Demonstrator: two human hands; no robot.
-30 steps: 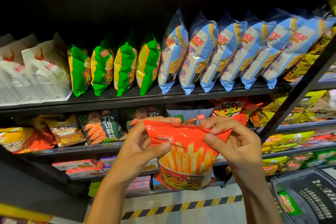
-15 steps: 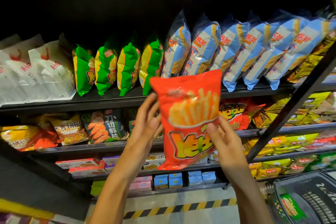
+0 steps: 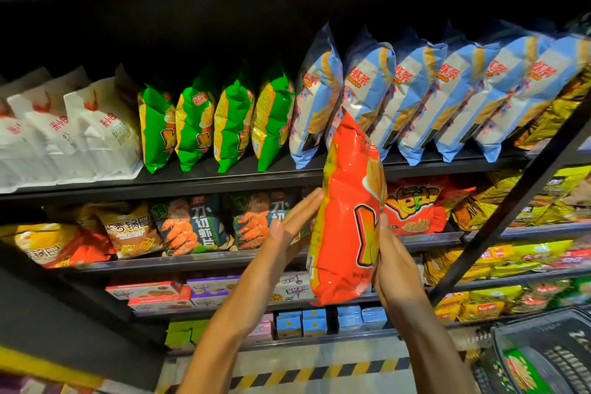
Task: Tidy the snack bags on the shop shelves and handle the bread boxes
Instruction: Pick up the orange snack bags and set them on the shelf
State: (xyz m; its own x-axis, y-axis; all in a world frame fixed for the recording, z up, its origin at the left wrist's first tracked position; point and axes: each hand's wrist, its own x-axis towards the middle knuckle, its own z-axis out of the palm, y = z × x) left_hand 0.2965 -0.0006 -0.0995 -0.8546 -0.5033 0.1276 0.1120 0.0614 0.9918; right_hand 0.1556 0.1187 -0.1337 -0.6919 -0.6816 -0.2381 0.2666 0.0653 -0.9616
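1. You are holding an orange snack bag (image 3: 347,211) upright between both hands, edge-on to you, at about 3 o'clock from the middle of the view; its top is overlapping the blue bags' lower edges.
2. Your left hand (image 3: 289,229) is lying flat with straight fingers against the bag's left side, pressing rather than gripping.
3. Your right hand (image 3: 395,262) is cupping the bag's right face low down, thumb up along the printed front; whether the fingers are curling behind it, you cannot tell.
4. The bag's front is showing big yellow-green letters outlined in red; only part of a "Y" is reading, with chips pictured above it.
5. At 12 o'clock, blue bags (image 3: 431,89) with red Chinese writing are leaning in a row on the upper shelf (image 3: 224,181); green bags (image 3: 217,121) are standing at 10 o'clock, white bags (image 3: 80,131) at 9.
6. Just right of your bag, a matching orange pack (image 3: 415,205) is reading "Yeah".
7. At 5 o'clock, a dark basket (image 3: 543,358) is holding a green packet.
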